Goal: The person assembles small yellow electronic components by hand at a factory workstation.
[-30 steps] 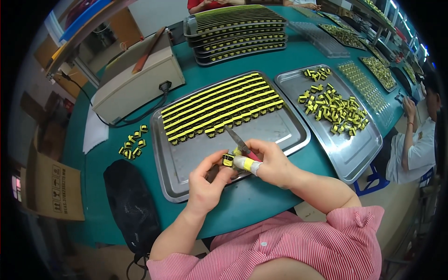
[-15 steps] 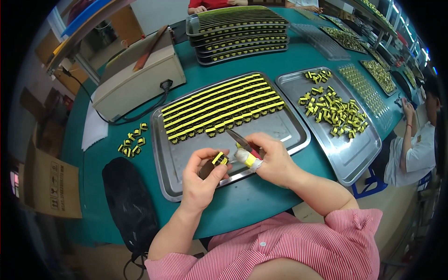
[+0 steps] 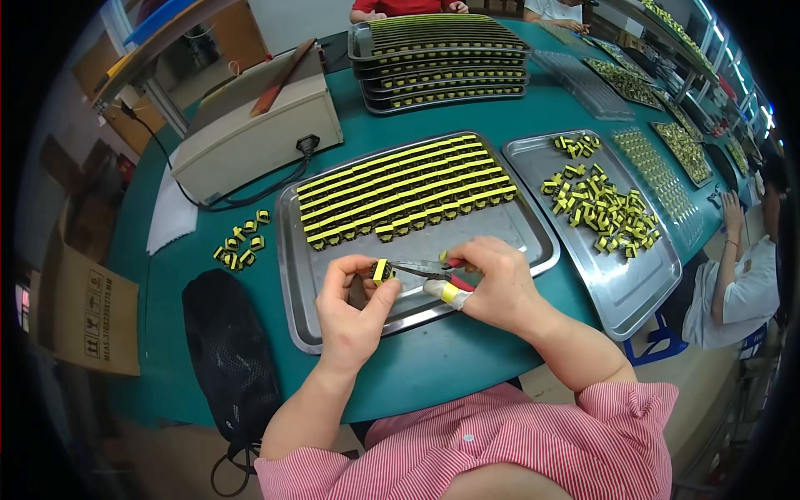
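My left hand pinches a small black transformer wrapped in yellow tape between thumb and fingers. Something dark brown shows behind it in the palm; I cannot make out what it is. My right hand grips red-handled pliers, whose jaws point left and meet the transformer's side. White and yellow wrapping covers a digit of this hand. Both hands are over the near edge of a metal tray. Close-set rows of similar transformers fill its far part, the nearest row having a gap.
Loose transformers are heaped in a second metal tray at right. Several more lie left, near a black pouch. A beige metal box with a cable and stacked loaded trays stand behind. A co-worker sits at right.
The pliers have swung down and left from pointing up, and their jaws now reach the transformer. My left hand has turned the transformer and raised it slightly. The view has shifted a little.
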`<move>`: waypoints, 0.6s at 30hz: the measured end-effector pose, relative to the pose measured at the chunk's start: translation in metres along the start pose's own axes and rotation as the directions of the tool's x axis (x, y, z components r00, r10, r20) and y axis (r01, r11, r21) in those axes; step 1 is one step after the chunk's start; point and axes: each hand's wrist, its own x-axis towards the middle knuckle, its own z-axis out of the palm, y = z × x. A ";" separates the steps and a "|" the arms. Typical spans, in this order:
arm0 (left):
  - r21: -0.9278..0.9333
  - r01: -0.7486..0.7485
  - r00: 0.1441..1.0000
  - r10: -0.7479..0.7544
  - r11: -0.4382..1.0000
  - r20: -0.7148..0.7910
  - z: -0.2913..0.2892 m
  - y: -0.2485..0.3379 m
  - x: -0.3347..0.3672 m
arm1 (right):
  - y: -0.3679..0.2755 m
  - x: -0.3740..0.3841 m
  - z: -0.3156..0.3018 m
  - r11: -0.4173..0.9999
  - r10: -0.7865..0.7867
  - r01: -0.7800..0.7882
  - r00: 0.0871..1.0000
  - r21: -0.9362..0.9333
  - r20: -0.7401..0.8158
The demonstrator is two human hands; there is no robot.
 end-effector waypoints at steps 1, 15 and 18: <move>0.000 0.000 1.000 0.000 1.000 -0.001 0.001 0.000 0.000 | 0.000 0.000 0.000 1.000 -0.008 0.008 1.000 -0.010 -0.002; 0.075 -0.048 0.999 0.048 0.996 -0.007 0.000 -0.002 -0.001 | -0.002 0.000 0.002 0.999 -0.039 0.039 0.999 -0.038 -0.006; 0.113 -0.073 0.997 0.074 0.991 -0.007 -0.002 -0.003 -0.001 | -0.002 -0.001 0.002 0.998 -0.045 0.044 0.999 -0.043 -0.010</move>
